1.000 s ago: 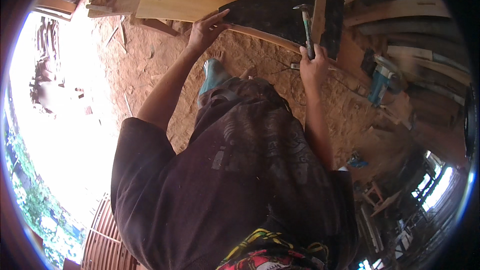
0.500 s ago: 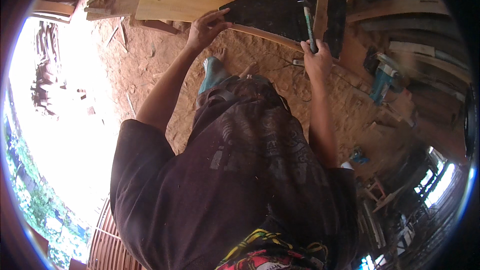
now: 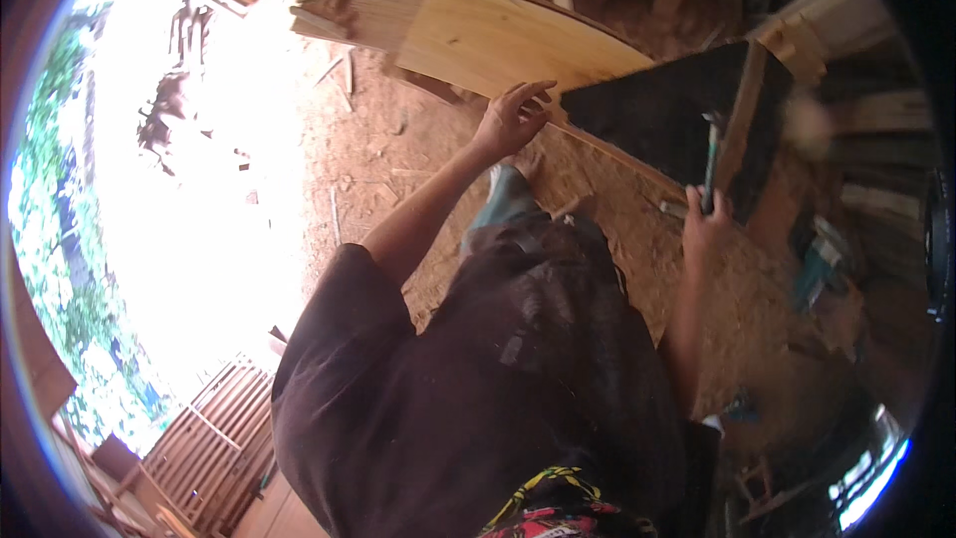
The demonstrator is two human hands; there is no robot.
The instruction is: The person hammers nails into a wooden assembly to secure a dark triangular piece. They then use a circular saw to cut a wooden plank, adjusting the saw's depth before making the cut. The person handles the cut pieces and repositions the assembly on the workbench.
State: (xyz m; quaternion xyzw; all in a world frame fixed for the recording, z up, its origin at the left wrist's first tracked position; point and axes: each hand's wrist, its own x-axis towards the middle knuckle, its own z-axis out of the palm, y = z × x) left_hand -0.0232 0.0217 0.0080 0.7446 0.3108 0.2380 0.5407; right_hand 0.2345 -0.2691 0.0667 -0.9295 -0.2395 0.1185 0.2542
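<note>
Head view: just off the black panel's [image 3: 647, 110] near edge, the right hand [image 3: 708, 224] grips a hammer [image 3: 711, 161], its head above the panel beside the wooden strip [image 3: 743, 120]. The left hand [image 3: 516, 123], fingers loosely spread, is at the panel's left corner; contact is unclear. Light bracing could let the panel skid against the pale board [image 3: 498, 35] beyond; a glancing blow could split the strip.

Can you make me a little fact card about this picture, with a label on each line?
Left hand: empty, fingers apart, by the black board's left corner; touching unclear
Right hand: gripping a hammer by its handle
On the black board: a wood strip, near its right end
Left of it: a pale board
Ground: brown dirt
</note>
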